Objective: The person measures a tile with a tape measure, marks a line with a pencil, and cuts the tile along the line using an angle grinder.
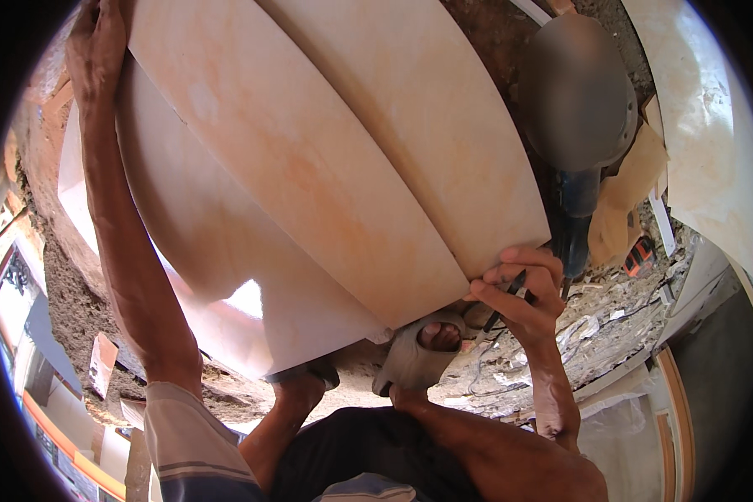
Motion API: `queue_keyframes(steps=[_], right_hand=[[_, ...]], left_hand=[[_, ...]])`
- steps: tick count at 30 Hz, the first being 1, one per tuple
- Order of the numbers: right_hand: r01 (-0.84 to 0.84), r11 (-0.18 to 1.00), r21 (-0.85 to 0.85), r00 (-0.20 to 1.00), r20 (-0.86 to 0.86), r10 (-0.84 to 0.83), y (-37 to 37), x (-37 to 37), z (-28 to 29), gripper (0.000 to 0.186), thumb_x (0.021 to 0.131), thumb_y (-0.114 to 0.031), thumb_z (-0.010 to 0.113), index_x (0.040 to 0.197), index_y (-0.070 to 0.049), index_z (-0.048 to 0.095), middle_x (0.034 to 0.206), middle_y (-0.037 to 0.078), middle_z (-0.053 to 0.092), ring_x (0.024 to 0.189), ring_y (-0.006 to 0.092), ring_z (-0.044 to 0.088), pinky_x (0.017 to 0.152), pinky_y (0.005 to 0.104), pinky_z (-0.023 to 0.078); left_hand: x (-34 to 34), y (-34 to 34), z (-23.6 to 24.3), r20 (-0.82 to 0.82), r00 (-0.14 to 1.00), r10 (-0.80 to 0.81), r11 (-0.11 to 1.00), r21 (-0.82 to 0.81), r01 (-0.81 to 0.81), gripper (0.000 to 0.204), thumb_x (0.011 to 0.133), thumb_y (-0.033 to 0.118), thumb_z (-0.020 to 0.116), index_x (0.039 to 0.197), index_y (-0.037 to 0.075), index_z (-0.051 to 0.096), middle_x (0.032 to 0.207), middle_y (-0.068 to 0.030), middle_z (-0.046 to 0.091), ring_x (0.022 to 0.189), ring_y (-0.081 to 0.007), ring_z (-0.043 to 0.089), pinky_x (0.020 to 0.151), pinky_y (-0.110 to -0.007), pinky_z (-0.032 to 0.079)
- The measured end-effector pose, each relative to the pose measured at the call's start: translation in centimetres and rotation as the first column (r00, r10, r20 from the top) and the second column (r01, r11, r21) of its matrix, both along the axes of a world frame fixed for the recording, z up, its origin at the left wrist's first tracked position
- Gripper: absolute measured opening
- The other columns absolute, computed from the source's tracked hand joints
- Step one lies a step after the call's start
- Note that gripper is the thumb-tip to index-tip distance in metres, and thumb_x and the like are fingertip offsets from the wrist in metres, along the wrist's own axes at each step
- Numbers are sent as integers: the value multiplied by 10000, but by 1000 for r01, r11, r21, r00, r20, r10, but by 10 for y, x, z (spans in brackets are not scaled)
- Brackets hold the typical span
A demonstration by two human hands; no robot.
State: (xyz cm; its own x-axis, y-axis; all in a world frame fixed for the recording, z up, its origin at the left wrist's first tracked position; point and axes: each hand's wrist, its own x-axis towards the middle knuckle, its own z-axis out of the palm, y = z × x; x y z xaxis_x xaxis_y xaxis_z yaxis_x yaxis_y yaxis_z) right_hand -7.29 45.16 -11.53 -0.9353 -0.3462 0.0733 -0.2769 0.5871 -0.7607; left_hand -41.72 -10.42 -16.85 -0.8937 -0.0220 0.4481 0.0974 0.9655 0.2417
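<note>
Firstly, one grey slide sandal (407, 366), worn on my foot. Next, my right hand (527, 297), pinching a slim black pen (492, 322), fingertips at the near corner of the middle slab (297, 159): long, cream, marbled, laid before me. It overlaps the paler left slab (217, 243); alongside runs the right slab (418, 100). Off right, an orange-and-black tape measure (640, 257). Farther, a dark tool (579, 194), head blurred. Farthest, my left hand (98, 50) at the middle slab's left edge; its grip I cannot tell.
</note>
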Motion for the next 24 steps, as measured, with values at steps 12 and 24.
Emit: queue_keyframes(steps=[12,24], right_hand=[[-15,1000,26,999,41,13,2,7,4,387,642,-48,964,996,-180,875,1056,-21,679,1223,231,605,953,407,552],[-15,998,67,997,76,10,1,16,6,365,665,-77,948,1001,-197,872,1046,-29,678,1226,233,592,967,436,526]], left_hand=[[33,79,23,163,976,145,931,311,-190,541,1081,486,671,1339,18,757,1122,-137,800,1041,-214,726,976,-361,548],[41,102,34,211,961,177,897,367,-246,481,1056,498,689,1260,71,775,1118,-121,791,1052,-226,727,984,-369,549]])
